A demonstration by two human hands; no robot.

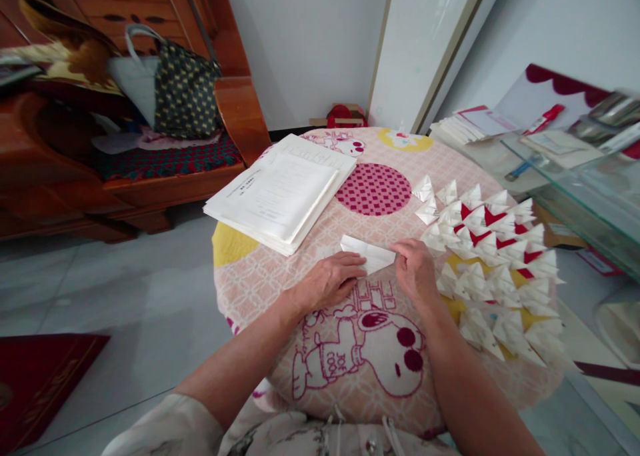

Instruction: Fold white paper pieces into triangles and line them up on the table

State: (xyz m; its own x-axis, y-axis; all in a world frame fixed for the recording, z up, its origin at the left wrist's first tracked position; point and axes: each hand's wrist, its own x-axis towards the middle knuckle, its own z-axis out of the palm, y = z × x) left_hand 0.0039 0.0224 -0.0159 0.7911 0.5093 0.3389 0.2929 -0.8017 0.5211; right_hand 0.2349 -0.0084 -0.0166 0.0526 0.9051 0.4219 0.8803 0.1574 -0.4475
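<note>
A white sheet of paper (371,252), folded into a flat shape with slanted ends, lies on the round cloth-covered table (280,276) in front of me. My left hand (334,279) rests over its near left part, fingers together and holding it against the cloth. At the paper's right corner, my right hand (414,266) is closed, with thumb and index finger pinching the tip. Just to the right stand several folded white paper pieces with pointed tips (503,276), set out in rows. A stack of white paper sheets (275,193) lies beyond my left hand.
A glass shelf (585,176) at the right holds papers, a red marker (545,119) and a metal container (613,116). On the left, a wooden bench (145,196) carries a patterned bag (185,89). A red box-like object (45,383) is at the lower left.
</note>
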